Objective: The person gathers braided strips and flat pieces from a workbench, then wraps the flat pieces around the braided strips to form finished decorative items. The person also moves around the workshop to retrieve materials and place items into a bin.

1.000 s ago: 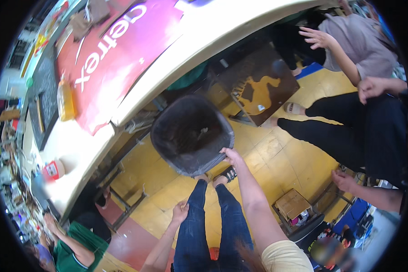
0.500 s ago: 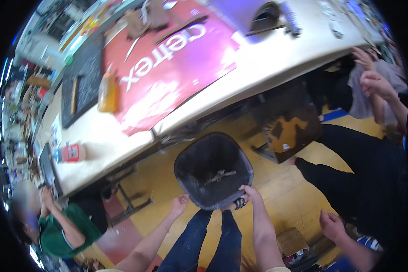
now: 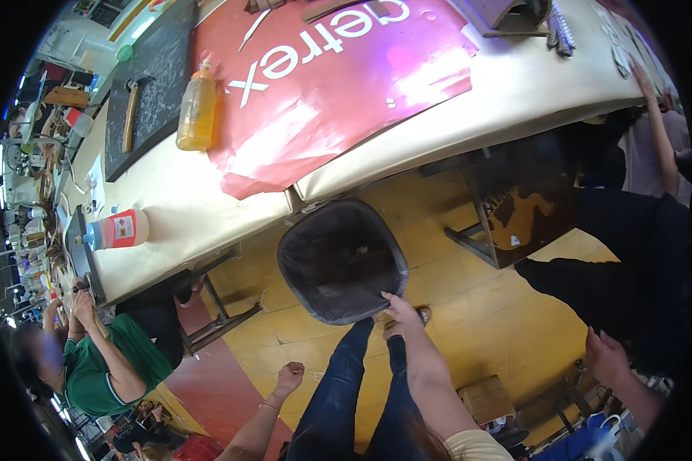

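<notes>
A dark square bin stands on the yellow floor just under the edge of a long work table. My right hand grips the bin's near rim, right by my feet. My left hand hangs beside my left leg as a loose fist and holds nothing. My legs in blue jeans run down the lower middle of the view.
On the table lie a red sheet, a yellow bottle, a dark mat with a hammer and a red-labelled bottle. A person in green sits at left. Another person's legs and hand are at right.
The view has tilted up over the table top. The bin now sits lower in view, closer to my feet. My right hand stays on its rim; my left hand has dropped lower.
</notes>
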Demonstrator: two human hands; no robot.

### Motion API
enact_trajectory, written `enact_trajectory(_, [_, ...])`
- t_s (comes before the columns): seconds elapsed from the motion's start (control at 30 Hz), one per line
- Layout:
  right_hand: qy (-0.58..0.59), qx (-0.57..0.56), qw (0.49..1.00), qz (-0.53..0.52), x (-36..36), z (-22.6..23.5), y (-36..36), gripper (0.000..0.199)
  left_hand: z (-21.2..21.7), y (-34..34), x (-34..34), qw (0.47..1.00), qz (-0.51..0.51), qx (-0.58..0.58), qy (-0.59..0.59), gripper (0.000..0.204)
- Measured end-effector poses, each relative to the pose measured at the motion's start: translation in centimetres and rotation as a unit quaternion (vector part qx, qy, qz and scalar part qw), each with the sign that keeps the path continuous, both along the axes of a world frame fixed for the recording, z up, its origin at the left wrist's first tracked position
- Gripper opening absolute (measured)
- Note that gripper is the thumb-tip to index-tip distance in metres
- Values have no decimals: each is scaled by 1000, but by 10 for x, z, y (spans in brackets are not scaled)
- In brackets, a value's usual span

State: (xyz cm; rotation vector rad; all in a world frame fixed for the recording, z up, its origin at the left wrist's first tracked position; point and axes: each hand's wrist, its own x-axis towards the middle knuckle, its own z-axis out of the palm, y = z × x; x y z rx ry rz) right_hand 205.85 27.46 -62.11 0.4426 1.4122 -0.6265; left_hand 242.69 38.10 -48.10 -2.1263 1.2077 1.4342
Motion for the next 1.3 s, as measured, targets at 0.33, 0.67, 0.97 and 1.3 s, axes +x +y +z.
enact_trajectory(0.33, [-95, -26, 969, -227, 16, -18, 13, 54, 1, -67, -107, 975, 100, -115, 163, 21])
enact_trajectory(0.67, [144, -185, 865, 444, -117, 34, 76, 90, 51, -5, -209, 997, 48, -63, -20, 28])
enact_trajectory(0.97, [278, 2, 864, 419, -410, 116, 243, 20, 110, -39, -381, 932, -171, -289, 132, 32])
enact_trajectory(1.3, [226, -12, 946, 231, -412, 191, 236, 19, 126, -178, -432, 924, -210, -288, 139, 30])
